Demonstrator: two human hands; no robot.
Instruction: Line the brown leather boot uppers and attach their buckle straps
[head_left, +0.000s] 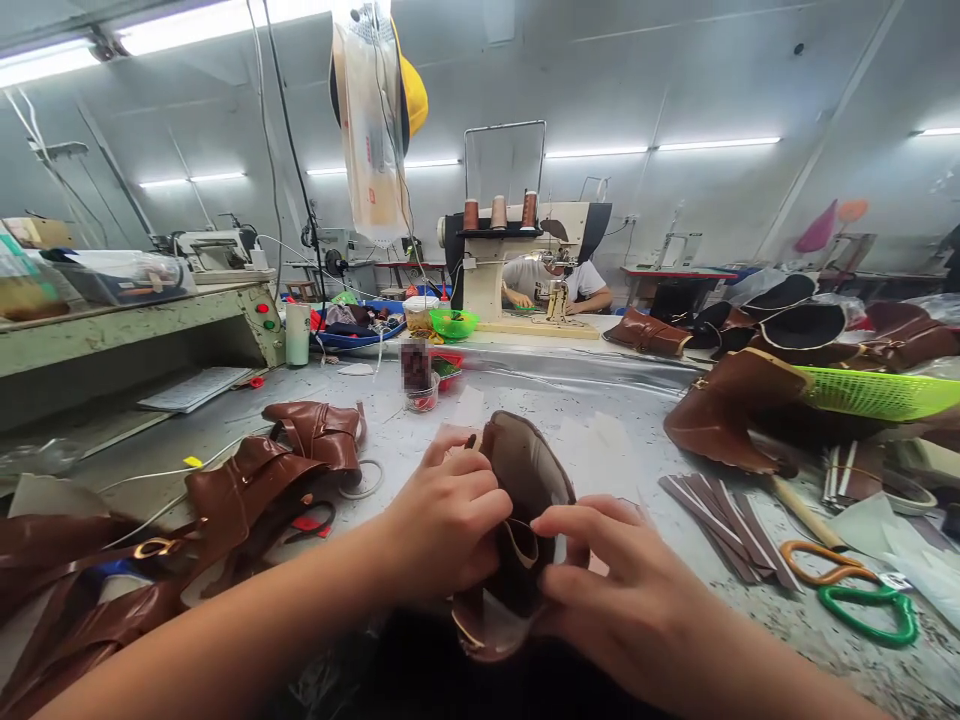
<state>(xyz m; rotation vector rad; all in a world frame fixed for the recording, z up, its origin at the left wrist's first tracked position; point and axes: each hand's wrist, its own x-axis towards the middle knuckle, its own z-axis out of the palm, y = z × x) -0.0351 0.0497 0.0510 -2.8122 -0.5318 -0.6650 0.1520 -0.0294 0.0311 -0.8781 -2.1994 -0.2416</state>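
A brown leather boot upper (pixel 526 452), its opening facing up and its lining showing, is held between my two hands above the front of the table. My left hand (pixel 457 515) is closed on its left edge, the fingers bent. A small dark tip shows above those fingers; I cannot make out what it is. My right hand (pixel 619 575) grips the right edge, with thumb and forefinger near a folded piece inside the opening. The lower part of the upper hangs toward me, partly covered by my hands.
More brown boot uppers (pixel 247 490) lie piled at left. At right are another upper (pixel 731 410), a green basket (pixel 877 392), dark strips (pixel 731 525), and scissors with orange and green handles (pixel 870 610). Behind stands a sewing machine (pixel 484 275); a person (pixel 589 285) sits beyond it.
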